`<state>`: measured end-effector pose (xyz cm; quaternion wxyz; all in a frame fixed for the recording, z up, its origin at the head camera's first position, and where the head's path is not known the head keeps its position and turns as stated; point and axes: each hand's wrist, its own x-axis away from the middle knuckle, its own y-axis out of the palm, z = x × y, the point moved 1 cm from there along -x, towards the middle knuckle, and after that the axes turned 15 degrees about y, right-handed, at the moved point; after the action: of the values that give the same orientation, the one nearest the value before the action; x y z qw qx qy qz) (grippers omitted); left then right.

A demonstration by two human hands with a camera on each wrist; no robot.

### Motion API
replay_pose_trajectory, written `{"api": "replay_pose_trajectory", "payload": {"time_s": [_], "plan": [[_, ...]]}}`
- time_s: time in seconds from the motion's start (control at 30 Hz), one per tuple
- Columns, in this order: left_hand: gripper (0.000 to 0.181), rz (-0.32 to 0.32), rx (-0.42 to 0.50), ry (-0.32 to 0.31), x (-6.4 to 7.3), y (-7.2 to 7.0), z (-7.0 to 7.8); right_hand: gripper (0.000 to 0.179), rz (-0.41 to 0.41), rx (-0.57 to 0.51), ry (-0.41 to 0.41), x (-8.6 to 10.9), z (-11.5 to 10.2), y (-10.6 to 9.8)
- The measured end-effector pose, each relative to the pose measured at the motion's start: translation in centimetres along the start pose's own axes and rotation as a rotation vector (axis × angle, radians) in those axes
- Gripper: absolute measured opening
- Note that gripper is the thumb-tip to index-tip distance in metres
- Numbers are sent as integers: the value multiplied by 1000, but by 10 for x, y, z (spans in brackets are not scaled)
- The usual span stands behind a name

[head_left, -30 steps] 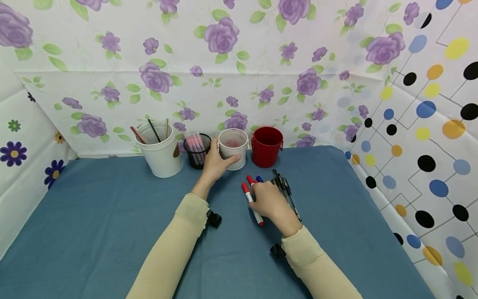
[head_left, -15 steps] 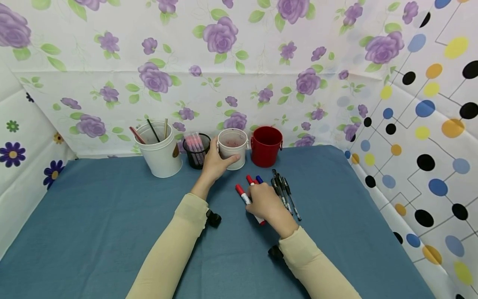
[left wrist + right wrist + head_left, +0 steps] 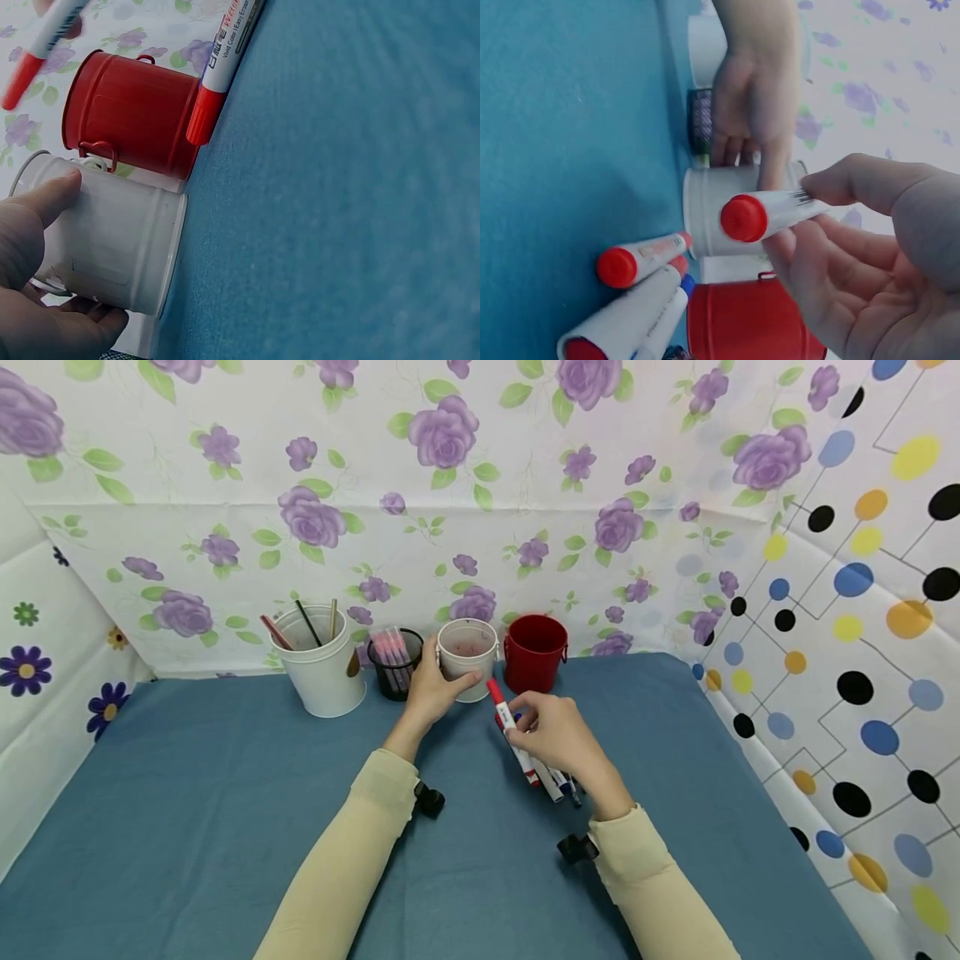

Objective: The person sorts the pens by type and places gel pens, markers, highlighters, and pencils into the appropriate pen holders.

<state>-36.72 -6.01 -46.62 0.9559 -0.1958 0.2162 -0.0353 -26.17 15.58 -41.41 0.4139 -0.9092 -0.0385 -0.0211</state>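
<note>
In the head view my left hand (image 3: 433, 687) grips a small white bucket (image 3: 474, 687), thumb on its near side and fingers round its left. My right hand (image 3: 558, 732) pinches a red-capped whiteboard marker (image 3: 505, 714) between thumb and fingers. Seen from the right wrist, the held marker's red end (image 3: 744, 217) faces the camera and its body overlaps the white bucket. Under the hand lie more markers, among them a red one (image 3: 634, 262) and a blue-capped one (image 3: 667, 319). The left wrist view shows the held marker (image 3: 54, 30) raised, cap tilted down.
A red bucket (image 3: 534, 662) stands right of the white one. To the left are a black mesh cup (image 3: 396, 678) of pink pens and a larger white bucket (image 3: 324, 681) holding several sticks. Black pens (image 3: 576, 793) lie partly hidden under my right hand on the blue cloth (image 3: 225, 810).
My right hand has lifted a red marker from the pile and tilted it toward the white bucket. The left hand keeps its grip on the bucket.
</note>
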Motion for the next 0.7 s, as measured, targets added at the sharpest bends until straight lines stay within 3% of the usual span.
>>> {"api": "replay_pose_trajectory", "payload": {"time_s": [0.17, 0.43, 0.7], "plan": [[98, 3, -9, 5, 0, -1, -1, 25, 78, -85, -59, -2, 1, -7], [98, -14, -31, -12, -1, 1, -3, 25, 125, -213, -118, -3, -3, -15], [98, -8, -32, -17, -2, 2, -6, 24, 154, -251, -138, -18, -21, -29]]}}
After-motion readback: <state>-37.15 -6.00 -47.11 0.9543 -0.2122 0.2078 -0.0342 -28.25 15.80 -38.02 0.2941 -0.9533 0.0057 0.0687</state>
